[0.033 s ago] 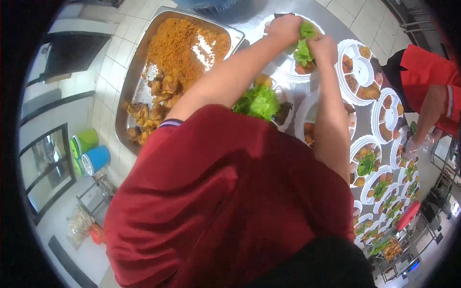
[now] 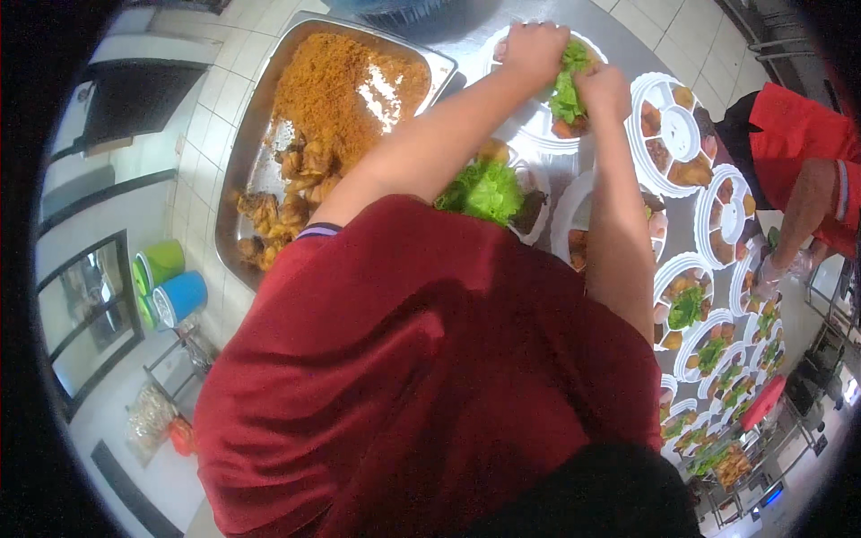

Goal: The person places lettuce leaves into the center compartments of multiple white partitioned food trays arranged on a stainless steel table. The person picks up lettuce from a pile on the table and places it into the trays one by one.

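Observation:
Both my hands are over a white compartment plate (image 2: 535, 136) at the far side of the steel table. My left hand (image 2: 536, 52) is closed, its fingertips mostly hidden, at the upper left edge of a green lettuce leaf (image 2: 567, 93). From the right, my right hand (image 2: 604, 92) pinches the same leaf. Orange-brown food shows in the plate just below the leaf. Under my left forearm, a nearer plate carries a large frilly lettuce piece (image 2: 490, 192) beside dark and yellow food. Another plate (image 2: 560, 215) lies partly behind my right forearm.
To the left sits a deep metal tray (image 2: 235, 193) with orange-brown crumbs (image 2: 327, 85) and fried chicken pieces (image 2: 296, 211). Several filled plates (image 2: 639, 134) line the table's right side. A co-worker in red (image 2: 812, 161) reaches in there with a gloved hand (image 2: 769, 278).
My left hand has shifted slightly over the plate's upper edge, and the dark piece beside its fingers is no longer visible. The right hand stays at the lettuce leaf.

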{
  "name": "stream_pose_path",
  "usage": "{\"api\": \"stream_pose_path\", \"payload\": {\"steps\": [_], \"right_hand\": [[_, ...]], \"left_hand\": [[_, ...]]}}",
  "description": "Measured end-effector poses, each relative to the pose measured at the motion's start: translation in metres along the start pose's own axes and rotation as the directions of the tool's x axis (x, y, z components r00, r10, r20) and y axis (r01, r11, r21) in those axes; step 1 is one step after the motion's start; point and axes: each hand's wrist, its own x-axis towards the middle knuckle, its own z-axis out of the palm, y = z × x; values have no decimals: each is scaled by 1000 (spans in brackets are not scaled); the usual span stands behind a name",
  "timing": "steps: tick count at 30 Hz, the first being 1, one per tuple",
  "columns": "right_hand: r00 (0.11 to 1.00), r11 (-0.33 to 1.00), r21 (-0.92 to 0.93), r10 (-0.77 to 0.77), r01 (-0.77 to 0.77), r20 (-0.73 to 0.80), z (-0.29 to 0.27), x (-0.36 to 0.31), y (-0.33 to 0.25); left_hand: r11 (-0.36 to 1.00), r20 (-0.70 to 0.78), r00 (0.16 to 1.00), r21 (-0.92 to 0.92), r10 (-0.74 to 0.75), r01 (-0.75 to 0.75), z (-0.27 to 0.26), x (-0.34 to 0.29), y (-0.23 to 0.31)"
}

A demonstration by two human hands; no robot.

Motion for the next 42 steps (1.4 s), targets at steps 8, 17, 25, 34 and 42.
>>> {"api": "stream_pose_path", "payload": {"steps": [8, 17, 25, 34, 42], "right_hand": [[984, 940, 340, -41, -21, 174, -31, 1, 26], [801, 520, 843, -443, -137, 404, -73, -12, 19], [784, 541, 832, -462, -122, 416, -81, -18, -8], [800, 297, 834, -262, -465, 539, -48, -15, 6], [916, 421, 859, -137, -290, 377, -48, -21, -2]], "left_hand": [[988, -302, 950, 154, 75, -29, -23, -1, 8], [551, 106, 868, -808, 485, -209, -76, -23, -2], [671, 440, 884, -705, 160, 229, -130, -32, 22], [693, 327, 945, -682, 5, 233, -89, -39, 3], [548, 440, 893, -726, -92, 415, -123, -31, 0]]}}
